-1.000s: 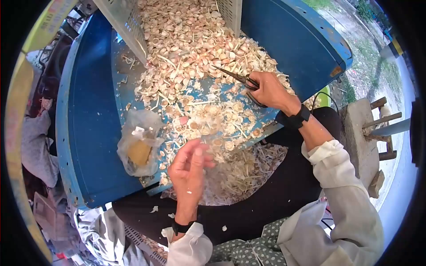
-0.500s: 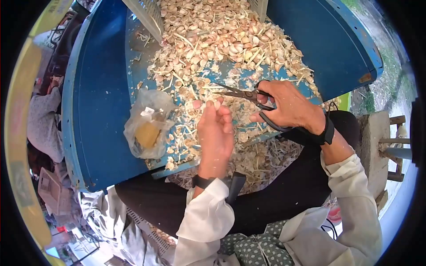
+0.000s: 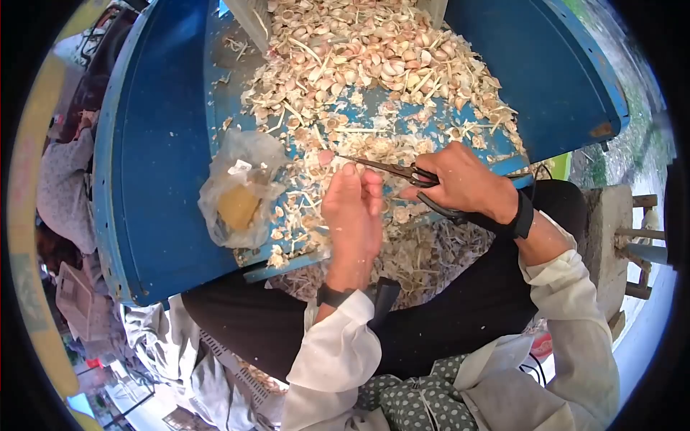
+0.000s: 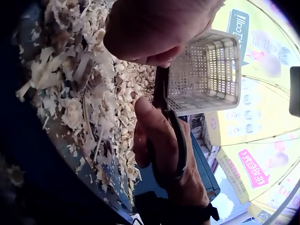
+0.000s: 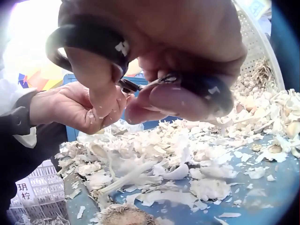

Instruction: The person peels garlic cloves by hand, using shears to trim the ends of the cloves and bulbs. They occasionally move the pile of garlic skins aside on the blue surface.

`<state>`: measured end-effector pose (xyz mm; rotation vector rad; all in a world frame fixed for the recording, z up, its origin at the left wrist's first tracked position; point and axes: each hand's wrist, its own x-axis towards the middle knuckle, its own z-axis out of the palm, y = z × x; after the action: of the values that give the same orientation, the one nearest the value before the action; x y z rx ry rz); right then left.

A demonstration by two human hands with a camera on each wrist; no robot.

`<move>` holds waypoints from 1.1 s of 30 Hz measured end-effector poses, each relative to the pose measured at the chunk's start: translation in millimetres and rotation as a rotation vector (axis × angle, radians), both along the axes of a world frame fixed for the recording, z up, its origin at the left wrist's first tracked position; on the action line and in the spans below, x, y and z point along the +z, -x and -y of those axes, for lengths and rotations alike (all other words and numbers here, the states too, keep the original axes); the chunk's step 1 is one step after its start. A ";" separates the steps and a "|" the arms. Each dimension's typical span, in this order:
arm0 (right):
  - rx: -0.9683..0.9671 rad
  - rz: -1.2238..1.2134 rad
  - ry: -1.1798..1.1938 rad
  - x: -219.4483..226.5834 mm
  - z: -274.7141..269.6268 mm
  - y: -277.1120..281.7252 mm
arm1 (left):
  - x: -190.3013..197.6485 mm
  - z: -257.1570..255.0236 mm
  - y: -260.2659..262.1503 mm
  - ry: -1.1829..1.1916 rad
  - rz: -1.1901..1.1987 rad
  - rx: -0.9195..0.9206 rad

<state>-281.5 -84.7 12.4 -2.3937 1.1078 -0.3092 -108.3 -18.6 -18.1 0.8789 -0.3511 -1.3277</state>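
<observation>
In the head view my left hand (image 3: 352, 226) has its thumb against its curled fingers, pinching what looks like a garlic clove, mostly hidden by the fingertips. Black scissors (image 3: 392, 168) are gripped in my right hand (image 3: 471, 183), fingers through the handles. Their blades point left, just above the left thumb tip. Loose cloves (image 3: 392, 68) and pale peelings (image 3: 309, 194) lie on the blue surface beyond and below the hands. The right wrist view shows the left hand (image 5: 79, 108) close to the scissors' pivot and blades.
A plastic bag (image 3: 241, 205) with something yellowish inside lies left of the hands. Blue side panels (image 3: 162, 158) flank the work surface, and a pale perforated crate (image 4: 206, 70) stands behind the cloves. More peelings (image 3: 424, 262) lie below the front edge. A wooden stool stands right.
The left hand has risen from the front and its fingers have closed in a pinch. The scissors have come down from the clove pile to the left fingertips, and their blades now look closer together.
</observation>
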 end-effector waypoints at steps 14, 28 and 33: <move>-0.491 0.434 -0.136 -18.7 43.4 31.9 | 3.2 66.9 -95.1 0.015 1.017 -0.203; -0.434 0.087 0.090 -31.0 49.4 28.3 | 24.3 -47.7 -41.7 0.507 1.316 -0.907; -0.432 -0.224 0.113 -29.2 65.0 79.9 | 50.1 -71.5 -63.3 0.430 1.194 -1.009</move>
<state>-361.4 -149.7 -16.7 -2.3061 1.7573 -0.2540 -45.0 52.9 32.0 1.0752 -2.1414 -1.3386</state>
